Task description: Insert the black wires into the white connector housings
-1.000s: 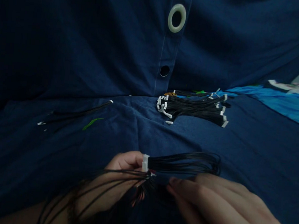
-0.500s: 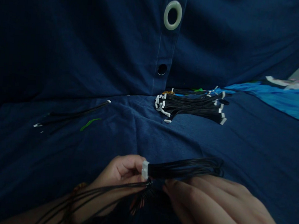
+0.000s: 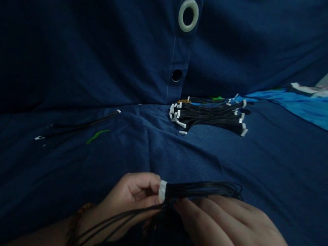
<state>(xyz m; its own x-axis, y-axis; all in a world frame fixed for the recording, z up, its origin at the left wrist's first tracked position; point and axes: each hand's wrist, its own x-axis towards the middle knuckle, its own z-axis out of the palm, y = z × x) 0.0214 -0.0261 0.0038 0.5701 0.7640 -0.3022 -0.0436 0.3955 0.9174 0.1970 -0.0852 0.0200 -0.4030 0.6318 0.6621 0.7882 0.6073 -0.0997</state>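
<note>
Our left hand [image 3: 128, 198] is curled, its fingers pressed together and pinching a white plastic connector [image 3: 162, 190]. From the connector, a bundle of thin black wires [image 3: 204, 190] runs almost level toward 3 o'clock and ends in loose loops, while the connector end points back toward the left hand. Compared with a moment ago, the connector sits slightly lower, the bundle lies flatter and narrower, and our right hand [image 3: 223, 230] has closed in. Its fingers lie together, with their tips just beside the left hand, beneath the bundle. We cannot tell whether they grip the wires. More black strands [image 3: 119, 220] fall across the left wrist toward 7 o'clock, passing a beaded bracelet [image 3: 75, 222].

Below everything spreads a rumpled navy cloth [image 3: 248, 163]. Well apart at 12 o'clock lies a pile of wire harnesses [image 3: 210, 117] with white connectors. At 10 o'clock are a smaller bunch of black wires [image 3: 78, 125] and a green strip [image 3: 97, 136]. A bright blue cloth [image 3: 304, 111] lies toward 2 o'clock. Beyond the pile, a pale ring eyelet [image 3: 180, 15] is set in the navy fabric.
</note>
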